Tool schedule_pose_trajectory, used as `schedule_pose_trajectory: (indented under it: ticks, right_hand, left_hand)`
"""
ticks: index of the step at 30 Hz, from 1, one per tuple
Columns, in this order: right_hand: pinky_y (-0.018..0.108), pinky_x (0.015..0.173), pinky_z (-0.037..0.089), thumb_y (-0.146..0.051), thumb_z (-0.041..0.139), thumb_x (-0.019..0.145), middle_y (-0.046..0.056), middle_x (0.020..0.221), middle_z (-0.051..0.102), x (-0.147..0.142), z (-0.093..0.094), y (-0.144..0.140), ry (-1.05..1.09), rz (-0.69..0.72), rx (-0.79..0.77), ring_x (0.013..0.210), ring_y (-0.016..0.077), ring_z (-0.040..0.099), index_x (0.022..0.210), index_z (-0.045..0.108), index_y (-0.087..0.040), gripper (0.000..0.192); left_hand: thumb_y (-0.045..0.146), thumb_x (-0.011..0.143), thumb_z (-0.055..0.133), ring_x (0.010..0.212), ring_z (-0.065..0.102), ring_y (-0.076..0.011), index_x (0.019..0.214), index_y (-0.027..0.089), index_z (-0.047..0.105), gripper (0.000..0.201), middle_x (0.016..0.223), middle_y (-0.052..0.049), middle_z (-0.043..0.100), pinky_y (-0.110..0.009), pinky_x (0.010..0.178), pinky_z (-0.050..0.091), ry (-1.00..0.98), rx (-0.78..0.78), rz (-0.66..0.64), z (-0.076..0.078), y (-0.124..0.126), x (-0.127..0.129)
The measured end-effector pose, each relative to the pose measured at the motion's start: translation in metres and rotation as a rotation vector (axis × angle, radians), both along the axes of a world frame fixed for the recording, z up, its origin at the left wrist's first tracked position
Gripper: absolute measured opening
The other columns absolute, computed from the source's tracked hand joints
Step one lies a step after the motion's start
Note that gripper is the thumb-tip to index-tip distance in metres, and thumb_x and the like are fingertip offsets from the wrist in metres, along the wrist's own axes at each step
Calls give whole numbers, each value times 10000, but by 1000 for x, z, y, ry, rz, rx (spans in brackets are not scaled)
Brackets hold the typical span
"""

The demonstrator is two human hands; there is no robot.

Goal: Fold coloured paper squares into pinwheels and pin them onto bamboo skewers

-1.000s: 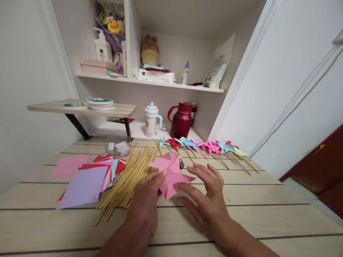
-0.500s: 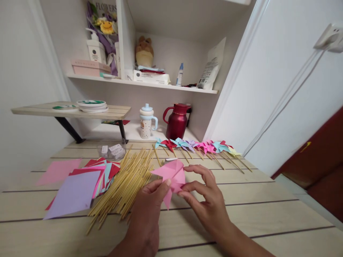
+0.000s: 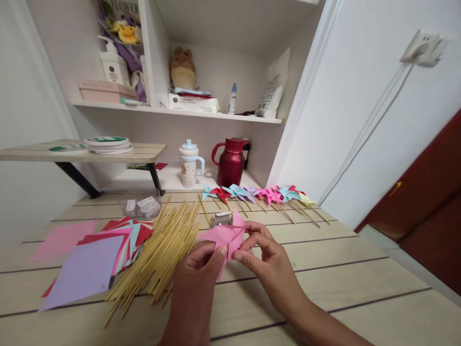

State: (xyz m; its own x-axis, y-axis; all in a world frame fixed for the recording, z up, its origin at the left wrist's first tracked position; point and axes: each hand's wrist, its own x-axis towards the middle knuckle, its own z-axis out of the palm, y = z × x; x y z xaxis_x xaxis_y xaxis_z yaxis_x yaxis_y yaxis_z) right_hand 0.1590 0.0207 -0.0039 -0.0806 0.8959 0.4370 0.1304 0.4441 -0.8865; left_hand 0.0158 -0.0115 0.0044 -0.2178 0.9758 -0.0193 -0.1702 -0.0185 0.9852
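A pink paper pinwheel (image 3: 226,236) is pinched between both hands just above the wooden table (image 3: 324,269). My left hand (image 3: 196,283) grips its lower left side with thumb and fingers. From the right, my right hand (image 3: 264,259) pinches its centre with thumb and forefinger. A heap of bamboo sticks (image 3: 158,250) lies just left of my left hand. Beyond them a stack of coloured paper squares (image 3: 97,254) has a lilac sheet on top. Behind the pinwheel sits a small clear box (image 3: 222,218).
Several finished pinwheels on sticks (image 3: 259,196) lie in a row at the table's back. A red jug (image 3: 230,163) and a spouted cup (image 3: 189,164) stand behind them. A clear box with white pieces (image 3: 141,206) sits at back left. Shelves and a side shelf rise behind.
My right hand went from hovering open over the flat pinwheel to pinching its centre. Both hands have lifted the pinwheel and folded its points inward. The view shifted right.
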Motion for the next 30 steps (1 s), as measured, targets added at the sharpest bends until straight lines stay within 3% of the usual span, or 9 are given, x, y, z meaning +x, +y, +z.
schedule_pose_trajectory:
  ticks: [6, 12, 20, 30]
  right_hand:
    - [378, 933, 421, -295, 765, 752, 56, 1043, 653, 0, 1, 0, 75, 43, -62, 1021, 238, 606, 654, 624, -196, 198]
    - [312, 759, 442, -346, 764, 746, 0, 741, 652, 1, 1, -3, 71, 49, -145, 758, 184, 587, 678, 600, -200, 230]
    - [315, 742, 440, -354, 757, 749, 7, 733, 659, 1, 1, -2, 28, 41, -149, 748, 183, 584, 677, 609, -200, 225]
    - [294, 703, 419, -310, 737, 748, -10, 685, 621, 1, 1, -3, -9, 14, -129, 701, 165, 544, 652, 576, -202, 216]
  left_hand:
    - [399, 719, 711, 719, 487, -160, 663, 196, 675, 214, 708, 4, 592, -255, 706, 398, -12, -22, -10, -5, 2, 1]
    - [424, 694, 738, 688, 466, -149, 632, 192, 670, 250, 677, 11, 577, -248, 686, 391, -32, -43, 7, -6, 0, 0]
    - [423, 675, 756, 692, 483, -154, 672, 205, 728, 220, 682, 6, 612, -250, 703, 407, -97, -42, 1, -1, 0, 3]
    - [441, 707, 730, 694, 473, -153, 660, 188, 688, 260, 670, 4, 579, -253, 684, 395, -76, -57, -21, -5, -2, 3]
